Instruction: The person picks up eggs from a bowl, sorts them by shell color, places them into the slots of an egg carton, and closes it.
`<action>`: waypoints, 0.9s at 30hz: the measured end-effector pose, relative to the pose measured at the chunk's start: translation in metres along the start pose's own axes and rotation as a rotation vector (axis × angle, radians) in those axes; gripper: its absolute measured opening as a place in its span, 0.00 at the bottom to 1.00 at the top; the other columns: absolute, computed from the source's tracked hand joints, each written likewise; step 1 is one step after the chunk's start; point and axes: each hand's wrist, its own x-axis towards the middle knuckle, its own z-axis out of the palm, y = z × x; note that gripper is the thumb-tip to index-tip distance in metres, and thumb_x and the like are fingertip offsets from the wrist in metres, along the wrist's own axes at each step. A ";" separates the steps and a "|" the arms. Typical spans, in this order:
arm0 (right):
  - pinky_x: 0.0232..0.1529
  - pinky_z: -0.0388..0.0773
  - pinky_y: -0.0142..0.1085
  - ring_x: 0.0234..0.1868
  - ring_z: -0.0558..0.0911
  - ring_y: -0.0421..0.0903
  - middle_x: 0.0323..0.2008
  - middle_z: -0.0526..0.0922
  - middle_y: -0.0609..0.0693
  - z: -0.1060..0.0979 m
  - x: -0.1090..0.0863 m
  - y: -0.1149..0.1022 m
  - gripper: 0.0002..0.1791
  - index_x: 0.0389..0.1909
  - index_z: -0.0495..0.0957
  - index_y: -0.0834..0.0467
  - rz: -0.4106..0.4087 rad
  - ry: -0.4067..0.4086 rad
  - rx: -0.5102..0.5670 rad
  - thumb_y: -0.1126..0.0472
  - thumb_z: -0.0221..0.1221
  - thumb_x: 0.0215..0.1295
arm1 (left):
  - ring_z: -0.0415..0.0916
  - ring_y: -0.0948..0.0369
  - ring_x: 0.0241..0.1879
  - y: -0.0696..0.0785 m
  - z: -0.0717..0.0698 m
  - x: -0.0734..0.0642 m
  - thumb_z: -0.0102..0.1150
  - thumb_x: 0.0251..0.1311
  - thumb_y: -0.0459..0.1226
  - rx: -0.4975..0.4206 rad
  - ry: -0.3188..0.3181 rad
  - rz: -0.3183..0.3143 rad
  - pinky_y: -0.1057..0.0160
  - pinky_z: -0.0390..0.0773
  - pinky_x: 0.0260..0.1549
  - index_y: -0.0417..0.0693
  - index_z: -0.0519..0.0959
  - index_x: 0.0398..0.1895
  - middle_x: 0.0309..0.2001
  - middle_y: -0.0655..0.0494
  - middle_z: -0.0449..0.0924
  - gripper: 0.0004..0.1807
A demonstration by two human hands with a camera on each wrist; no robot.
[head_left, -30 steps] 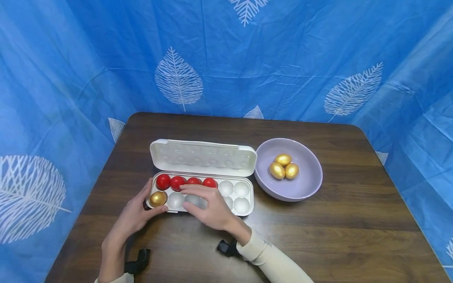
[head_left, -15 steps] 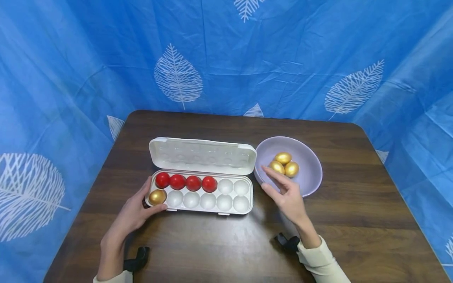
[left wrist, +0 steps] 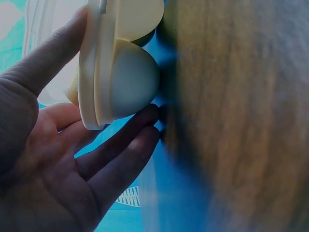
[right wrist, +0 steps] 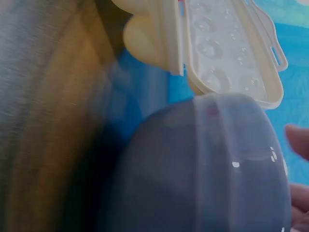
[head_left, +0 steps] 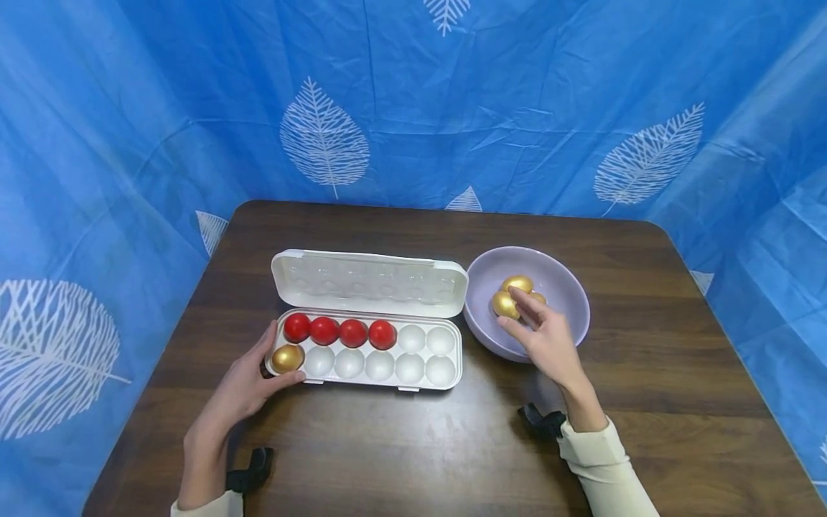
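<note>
A white egg carton [head_left: 426, 384] lies with its lid [head_left: 368, 287] tipped back. Its back row holds several red eggs [head_left: 352, 333] at the left, and a gold egg [head_left: 287, 358] fills the front left cup. My left hand [head_left: 242, 388] holds the carton's left end, thumb at the front rim and fingers round the side; the left wrist view shows the thumb [left wrist: 53, 53] on the rim. Above the lilac bowl [head_left: 484, 334], my right hand [head_left: 548, 341] has thumb and fingers apart, close over three gold eggs [head_left: 505, 304], partly hiding one. The bowl wall fills much of the right wrist view.
The carton and the bowl stand side by side on a dark wooden table [head_left: 413, 459], the lid's right end close to the bowl. Blue cloth [head_left: 517, 108] with white leaf prints hangs behind and at both sides.
My right hand has left the carton's middle cups and moved right to the bowl, now reaching in over the gold eggs. My left hand stays on the carton's left end.
</note>
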 end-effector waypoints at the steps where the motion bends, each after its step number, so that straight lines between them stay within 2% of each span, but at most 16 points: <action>1: 0.63 0.68 0.41 0.66 0.70 0.63 0.64 0.70 0.69 -0.001 0.003 0.000 0.31 0.64 0.68 0.75 0.022 -0.008 -0.011 0.69 0.65 0.62 | 0.45 0.33 0.72 0.000 0.000 0.000 0.68 0.54 0.59 0.001 0.000 -0.001 0.33 0.54 0.64 0.41 0.38 0.79 0.75 0.31 0.44 0.63; 9: 0.65 0.67 0.46 0.67 0.69 0.62 0.65 0.69 0.69 -0.007 0.023 0.002 0.33 0.65 0.66 0.75 0.146 -0.078 -0.163 0.66 0.65 0.64 | 0.45 0.33 0.72 0.001 0.001 -0.001 0.67 0.55 0.58 -0.003 0.005 0.007 0.33 0.54 0.64 0.41 0.38 0.79 0.75 0.31 0.44 0.62; 15: 0.67 0.65 0.49 0.68 0.68 0.61 0.66 0.69 0.69 -0.008 0.031 0.010 0.33 0.67 0.65 0.74 0.203 -0.127 -0.157 0.66 0.64 0.64 | 0.45 0.33 0.72 0.001 0.001 -0.001 0.67 0.55 0.58 -0.007 0.012 0.019 0.33 0.54 0.65 0.40 0.39 0.79 0.75 0.31 0.44 0.62; 22: 0.57 0.73 0.52 0.54 0.77 0.60 0.55 0.77 0.69 -0.002 0.037 0.011 0.30 0.63 0.69 0.75 0.111 -0.191 -0.320 0.68 0.65 0.62 | 0.46 0.33 0.72 0.000 0.001 -0.002 0.67 0.55 0.58 -0.005 0.018 0.024 0.34 0.56 0.64 0.39 0.38 0.78 0.75 0.31 0.44 0.62; 27: 0.53 0.75 0.52 0.50 0.79 0.60 0.52 0.80 0.68 0.003 0.039 0.013 0.28 0.60 0.73 0.73 0.064 -0.189 -0.432 0.69 0.66 0.60 | 0.46 0.33 0.72 -0.001 0.000 -0.003 0.67 0.55 0.58 0.006 0.012 0.021 0.34 0.56 0.64 0.39 0.39 0.78 0.75 0.31 0.44 0.62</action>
